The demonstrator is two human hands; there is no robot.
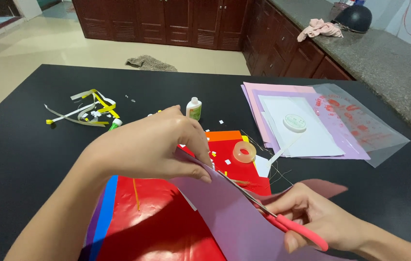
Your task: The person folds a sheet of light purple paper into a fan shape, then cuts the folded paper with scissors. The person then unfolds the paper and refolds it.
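Head view, one frame. The lilac paper sheet (234, 217) is held up off the black desk (26, 145), tilted toward the camera, above a red sheet (162, 227) and a stack of blue and purple sheets (103, 212).

Left hand (152, 145): closed in a pinch on the upper edge of the lilac sheet, thumb underneath, fingers curled over the top.

Right hand (316, 215): closed around the pink handles of the scissors (282, 220). The blades run up along the sheet's right edge toward the left thumb; whether they are parted or closed cannot be told.

Handling judgement: the sheet looks thin, very light and floppy. It bows under its own weight and keeps its line only where it is pulled tight between pinch and blades. It probably creases or tears easily if gripped hard. The best hold appears to be a light pinch on the edge close to the cut line, just ahead of the blade tips, so the paper stays taut.

Surroundings: a roll of clear tape (244, 152) lies on an orange and red sheet just beyond the left hand. A small glue bottle (194, 108) stands farther back. Yellow and white paper strips (89, 111) lie to the left. A pile of pink, lilac and white sheets (282, 96) with a clear plastic sleeve (374, 135) lies to the right, well apart from the hands.
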